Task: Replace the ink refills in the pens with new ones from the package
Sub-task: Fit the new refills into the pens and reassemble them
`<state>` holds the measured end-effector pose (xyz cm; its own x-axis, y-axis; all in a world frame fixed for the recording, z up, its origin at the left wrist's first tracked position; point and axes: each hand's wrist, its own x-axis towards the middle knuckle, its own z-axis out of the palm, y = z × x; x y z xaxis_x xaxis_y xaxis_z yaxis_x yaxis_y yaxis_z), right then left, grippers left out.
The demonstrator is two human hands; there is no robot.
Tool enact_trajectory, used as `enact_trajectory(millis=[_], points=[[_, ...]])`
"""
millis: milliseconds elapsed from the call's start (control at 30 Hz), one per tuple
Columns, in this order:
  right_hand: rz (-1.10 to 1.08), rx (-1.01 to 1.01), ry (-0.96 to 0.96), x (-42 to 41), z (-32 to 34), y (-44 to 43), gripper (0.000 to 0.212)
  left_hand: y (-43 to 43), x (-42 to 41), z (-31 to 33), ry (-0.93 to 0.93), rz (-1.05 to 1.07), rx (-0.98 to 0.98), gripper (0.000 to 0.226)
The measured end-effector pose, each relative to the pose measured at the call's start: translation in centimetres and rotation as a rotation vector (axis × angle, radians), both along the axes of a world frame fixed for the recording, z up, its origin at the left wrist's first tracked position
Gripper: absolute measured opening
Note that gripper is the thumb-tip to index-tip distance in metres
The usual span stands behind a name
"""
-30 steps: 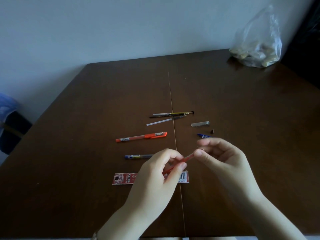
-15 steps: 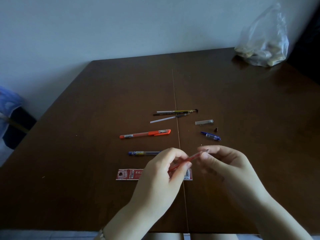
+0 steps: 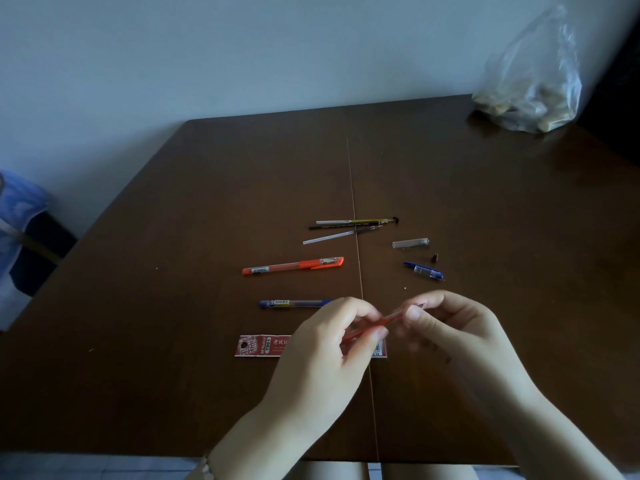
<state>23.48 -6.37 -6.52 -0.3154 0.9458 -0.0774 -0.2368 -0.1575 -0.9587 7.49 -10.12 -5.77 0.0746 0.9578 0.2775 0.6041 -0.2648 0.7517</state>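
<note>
Now both hands pinch red refill (image 3: 375, 326): left hand (image 3: 325, 351) fingers mid-shaft, right hand (image 3: 446, 327) fingers tip.

The table (image 3: 207, 341) is dark brown. One pen (image 3: 292, 265) is orange, and one pen (image 3: 294, 303) is blue. The thin refill (image 3: 372, 326) is red. The package (image 3: 258, 345) is red with white writing. The cap (image 3: 423, 270) is blue and clear.

Likely home room: brown wooden table (image 3: 207, 237) against plain wall (image 3: 242, 46), plastic bag (image 3: 533, 88).
</note>
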Motion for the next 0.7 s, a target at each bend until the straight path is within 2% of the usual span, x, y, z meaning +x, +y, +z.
enact_trajectory(millis=[100,200,233,333,567,600,700], points=[[0.016,0.002,0.003,-0.12,0.15,-0.12,0.048,0.03,-0.07,-0.06,0.010,-0.004,0.003,0.013],[0.009,-0.002,-0.018,-0.07,0.29,-0.07,0.027,0.08,-0.11,-0.08,0.005,-0.002,0.009,0.012],[0.007,0.003,-0.040,-0.06,0.33,0.00,0.027,0.09,-0.09,-0.11,0.011,-0.005,0.009,0.012],[0.033,0.007,-0.018,-0.05,0.25,0.08,0.047,0.10,-0.11,-0.19,0.009,-0.011,0.010,0.013],[0.019,0.014,-0.037,0.01,0.12,0.48,0.053,0.31,0.04,-0.03,0.004,0.001,0.002,0.012],[0.018,0.020,-0.038,0.04,0.18,0.42,0.048,0.37,0.05,0.00,-0.003,0.006,0.000,0.012],[-0.041,0.032,-0.091,0.05,0.49,0.39,0.016,0.58,0.09,-0.08,-0.019,0.005,-0.014,0.012]])
